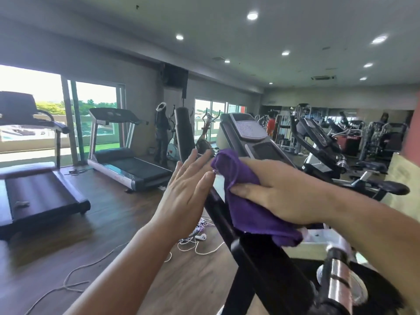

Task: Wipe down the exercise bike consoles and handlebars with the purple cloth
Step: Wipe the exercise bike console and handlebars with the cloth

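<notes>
Two treadmills stand at left on the wood floor. The left hand is flat, fingers straight, against the bike's black bar. The right hand presses the purple cloth onto the bar, just below the console.

Wooden floor carries two treadmills, loose white cords, perhaps earbuds.
</notes>
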Tool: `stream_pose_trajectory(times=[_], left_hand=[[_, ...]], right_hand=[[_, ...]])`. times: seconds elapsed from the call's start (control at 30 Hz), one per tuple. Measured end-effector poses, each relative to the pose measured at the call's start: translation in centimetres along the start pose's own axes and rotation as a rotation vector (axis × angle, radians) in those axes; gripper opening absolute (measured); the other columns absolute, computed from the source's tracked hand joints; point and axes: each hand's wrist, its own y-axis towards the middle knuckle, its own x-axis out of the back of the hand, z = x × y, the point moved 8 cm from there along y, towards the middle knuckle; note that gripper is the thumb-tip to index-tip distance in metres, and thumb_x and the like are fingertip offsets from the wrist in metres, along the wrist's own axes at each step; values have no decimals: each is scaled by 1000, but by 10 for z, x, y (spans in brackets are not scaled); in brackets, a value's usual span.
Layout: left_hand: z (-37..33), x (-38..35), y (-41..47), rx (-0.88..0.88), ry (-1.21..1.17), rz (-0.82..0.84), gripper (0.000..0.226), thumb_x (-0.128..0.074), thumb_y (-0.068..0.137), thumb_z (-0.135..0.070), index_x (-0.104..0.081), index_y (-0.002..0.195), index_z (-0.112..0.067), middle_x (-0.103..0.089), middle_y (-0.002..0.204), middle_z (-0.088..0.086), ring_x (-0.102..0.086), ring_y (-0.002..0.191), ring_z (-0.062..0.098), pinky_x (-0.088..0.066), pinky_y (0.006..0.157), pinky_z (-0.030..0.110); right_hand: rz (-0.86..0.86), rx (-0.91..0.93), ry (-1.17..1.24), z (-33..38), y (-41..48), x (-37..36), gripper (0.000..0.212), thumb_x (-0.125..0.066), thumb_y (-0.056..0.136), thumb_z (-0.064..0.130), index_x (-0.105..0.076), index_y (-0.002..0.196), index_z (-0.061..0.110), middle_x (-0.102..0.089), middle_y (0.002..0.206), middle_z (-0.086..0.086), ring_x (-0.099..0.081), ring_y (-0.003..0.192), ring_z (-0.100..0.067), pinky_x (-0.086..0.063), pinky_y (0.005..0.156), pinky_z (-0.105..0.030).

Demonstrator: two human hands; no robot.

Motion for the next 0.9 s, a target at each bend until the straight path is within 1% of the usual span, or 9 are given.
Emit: stream_pose_trajectory(times=[0.13,0.2,0.27,0.4,0.53,0.63,0.7,0.77,0.9], left_hand=[[-4,-12,-18,17,125,38,67,-7,100,-62,-51,146,-39,-33,160,-24,-1,153,-7,-3,127,42],[-5,-14,-24,43,123,30,69,-7,99,-62,-51,146,-37,-32,160,-25,0,152,-8,-1,127,38],[-5,-15,-26,59,111,29,68,-7,99,-59,-49,148,-35,-31,160,-25,-1,152,-8,-1,127,37],[-2,-16,-27,55,123,27,61,-9,102,-53,-46,148,-38,-30,161,-23,-3,153,-6,-4,127,41],[-1,-17,-29,99,42,5,62,-10,102,-57,-48,147,-38,-30,161,-26,-3,151,-11,-4,128,40],[-2,-16,-29,98,-9,4,59,-11,100,-61,-45,144,-43,-30,160,-26,-4,151,-10,-8,127,41],[-2,-16,-28,93,-48,15,56,-11,98,-63,-43,142,-47,-31,160,-25,-6,151,-10,-9,127,42],[-1,-14,-28,94,-77,13,56,-11,98,-63,-44,141,-47,-32,159,-26,-6,151,-10,-10,127,43],[2,-14,-29,77,-87,1,58,-11,99,-62,-44,143,-44,-34,159,-24,-8,151,-10,-11,127,44]], right_hand=[[204,-19,23,3,-64,-31,35,-56,95,62,-47,129,55,-56,126,40,-50,118,18,-39,95,-7],[309,-11,-137,-5,-84,-66,69,-37,95,72,-11,156,58,-8,160,45,-2,145,24,-5,120,-7],[217,-4,-201,-9,-73,-74,74,-28,99,68,1,162,45,6,164,37,15,148,19,14,111,0],[27,-26,-181,-10,-59,-70,69,-26,103,63,-10,165,37,-4,172,23,3,155,8,0,125,-15],[79,-52,-269,-14,-106,-86,87,-2,85,80,16,160,41,31,162,31,33,144,17,19,111,-6],[48,-124,-207,-20,-97,-79,88,-9,88,78,4,165,37,21,166,29,21,149,16,9,119,-9],[4,-173,-164,-22,-60,-74,67,-26,102,65,-32,159,30,-27,166,18,-19,155,-2,-18,127,-25],[-43,-211,-227,-18,-32,-72,47,-31,105,55,-58,123,21,-62,136,1,-54,131,-25,-44,107,-43],[-138,-213,-278,-10,-60,-77,53,-30,103,60,-47,143,29,-50,149,8,-40,142,-13,-31,114,-23]])
